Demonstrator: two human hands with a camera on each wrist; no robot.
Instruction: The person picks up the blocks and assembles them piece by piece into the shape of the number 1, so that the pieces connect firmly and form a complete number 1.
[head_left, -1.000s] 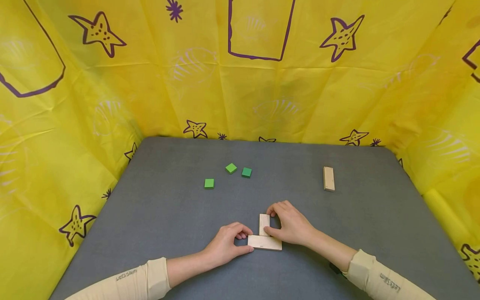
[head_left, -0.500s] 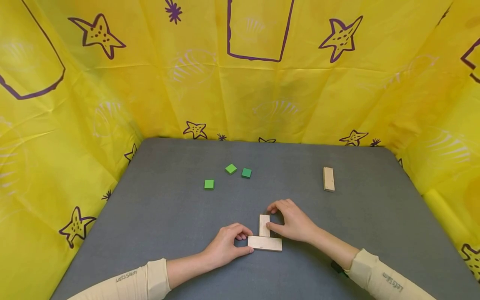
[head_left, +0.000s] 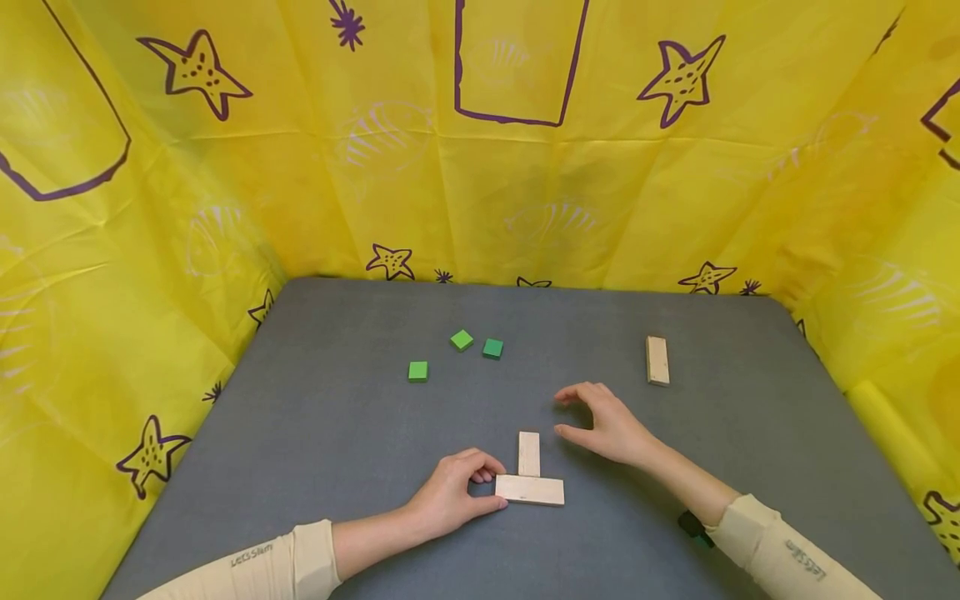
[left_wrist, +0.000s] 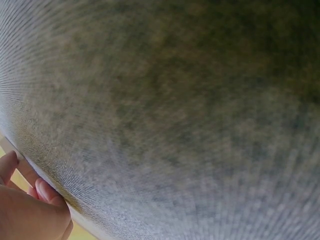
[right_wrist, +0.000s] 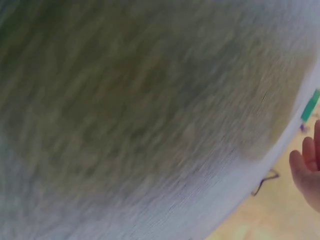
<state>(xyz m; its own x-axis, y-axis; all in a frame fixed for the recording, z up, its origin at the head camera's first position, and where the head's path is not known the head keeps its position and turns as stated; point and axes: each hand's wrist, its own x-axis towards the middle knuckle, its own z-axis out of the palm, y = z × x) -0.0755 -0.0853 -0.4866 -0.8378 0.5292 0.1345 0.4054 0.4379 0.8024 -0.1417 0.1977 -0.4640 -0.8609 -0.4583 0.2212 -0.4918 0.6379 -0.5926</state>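
The grey desk [head_left: 315, 433] carries three green cubes [head_left: 461, 340] near its middle left, one wood block [head_left: 657, 360] at the far right, and two wood blocks [head_left: 529, 489] touching in a T at the front.

Pale natural wood on both blocks in the T near the front edge, the flat one [head_left: 529, 490] and the one [head_left: 528, 453] butting it. Plain grey tabletop [head_left: 337, 433]. Three bright green cubes [head_left: 461, 340] toward the back. Yellow backdrop [head_left: 300, 167], purple starfish outlines. Cream sleeves [head_left: 270, 562].
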